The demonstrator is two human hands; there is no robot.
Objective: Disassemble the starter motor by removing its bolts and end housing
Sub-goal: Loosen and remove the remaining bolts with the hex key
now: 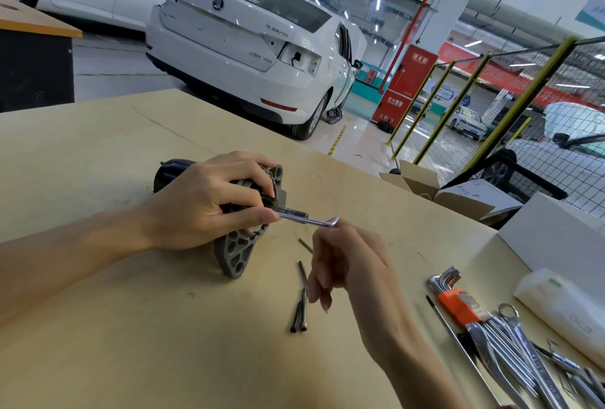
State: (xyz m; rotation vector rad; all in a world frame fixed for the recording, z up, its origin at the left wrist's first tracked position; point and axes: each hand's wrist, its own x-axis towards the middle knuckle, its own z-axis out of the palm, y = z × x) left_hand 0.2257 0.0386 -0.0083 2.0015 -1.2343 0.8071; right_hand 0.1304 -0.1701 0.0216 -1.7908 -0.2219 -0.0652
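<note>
The starter motor (170, 170) lies on its side on the tan table (114, 326), its black body pointing far left and its grey end housing (236, 253) toward me. My left hand (209, 200) grips the motor from above, thumb and fingers curled round the housing end. A silver L-shaped hex key (311, 220) sticks out of the housing to the right, its bent end up. My right hand (343, 264) hovers just below the key's bend with fingers loosely curled, holding nothing. Three long dark bolts (302, 307) lie loose on the table below the housing.
A hex key set in an orange holder (453, 297) and several chrome spanners (510, 349) lie at the right. A thin screwdriver (458, 343) lies beside them. White boxes (556, 238), a wrapped packet (569, 307) and an open carton (425, 181) stand along the right edge.
</note>
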